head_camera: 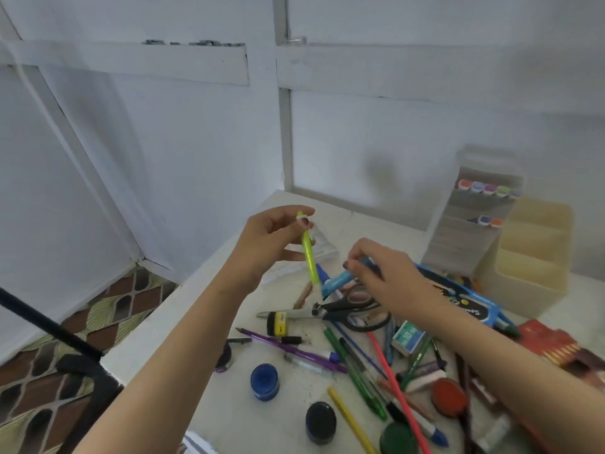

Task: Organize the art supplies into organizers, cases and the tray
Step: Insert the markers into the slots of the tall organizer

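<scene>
1. Paint pots are sitting nearest you at the table's [154, 335] front edge: you are looking at one blue pot [265, 381], one black pot [320, 422], one green lid [398, 439] and one red lid [449, 398], four in all, though blur may be hiding more.

2. Your left hand [268, 244] is raised above the clutter, thumb and fingertips pinching the top end of a yellow-green marker [309, 253]; its long axis is hanging almost upright, tip pointing down toward the pile.

3. Your right hand [386, 280] is closing its fingers around a blue marker [340, 281], which is slanting down to the left, so the two markers' lower ends are nearly meeting above the scissors [337, 311].

4. You are holding two markers, one per hand, both off the table.

5. Your target is likely the tiered clear marker organizer [471, 221] standing at the far right, beyond your right hand, with a cream bin [537, 257] just beside it. Its slots are showing five capped ends in the upper row and two, perhaps three, below.

6. Your right hand is the nearer one to that rack; the left would be crossing the whole pile to reach it.

7. Loose pens and pencils are lying scattered between your forearms, too tangled to count exactly, alongside one staple box [409, 337] and one pair of scissors.
</scene>
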